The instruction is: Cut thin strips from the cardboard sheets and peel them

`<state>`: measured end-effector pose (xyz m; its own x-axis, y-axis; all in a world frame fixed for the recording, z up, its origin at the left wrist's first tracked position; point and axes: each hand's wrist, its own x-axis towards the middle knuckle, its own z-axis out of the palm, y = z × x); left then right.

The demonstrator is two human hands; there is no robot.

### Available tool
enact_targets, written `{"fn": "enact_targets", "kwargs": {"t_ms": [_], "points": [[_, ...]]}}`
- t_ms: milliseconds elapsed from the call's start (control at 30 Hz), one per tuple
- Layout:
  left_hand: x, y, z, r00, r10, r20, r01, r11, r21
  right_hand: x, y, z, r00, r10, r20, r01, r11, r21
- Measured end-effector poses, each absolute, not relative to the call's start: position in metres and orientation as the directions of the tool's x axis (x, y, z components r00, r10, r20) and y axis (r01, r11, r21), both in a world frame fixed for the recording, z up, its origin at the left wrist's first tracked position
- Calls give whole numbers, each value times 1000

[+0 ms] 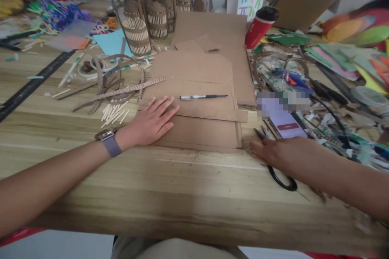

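Note:
My left hand [153, 119] lies flat and open on the near left part of a stack of brown cardboard sheets [200, 89], fingers stretched out. A watch with a purple strap sits on that wrist. A black and silver pen [203, 97] rests on the cardboard, a little beyond my fingertips. My right hand [278, 154] rests palm down over black-handled scissors [281, 178] at the cardboard's near right corner. Its fingers are loosely bent and cover the scissors' upper part, so I cannot see whether they grip it. A phone [287, 124] with a purple screen lies just beyond that hand.
The wooden table [170, 186] holds cardboard lanterns [146, 20] at the back, a red cup [260, 27], curled cardboard strips [118, 89] and small sticks on the left, a black ruler [33, 85], and coloured paper and scraps crowding the right side.

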<state>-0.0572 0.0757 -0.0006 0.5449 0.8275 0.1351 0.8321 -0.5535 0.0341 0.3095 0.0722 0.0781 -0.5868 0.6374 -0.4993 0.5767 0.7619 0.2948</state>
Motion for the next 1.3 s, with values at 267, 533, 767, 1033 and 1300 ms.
{"fn": "enact_targets", "kwargs": {"t_ms": [267, 533, 767, 1033, 1300], "points": [[-58, 75, 0, 544, 826, 146, 831, -555, 42, 335, 79, 55, -679, 638, -364, 584, 769, 259], [-59, 75, -2, 548, 822, 155, 828, -559, 39, 341, 82, 59, -658, 641, -395, 639, 753, 157], [-54, 72, 5, 519, 832, 196, 848, -531, 11, 346, 81, 52, -673, 646, -360, 630, 756, 180], [-59, 21, 43, 114, 989, 100, 965, -86, -248, 361, 78, 64, -607, 733, -305, 681, 679, 274], [-53, 8, 43, 168, 986, 22, 986, -168, 16, 330, 76, 76, -678, 688, -260, 638, 726, 258]]}}
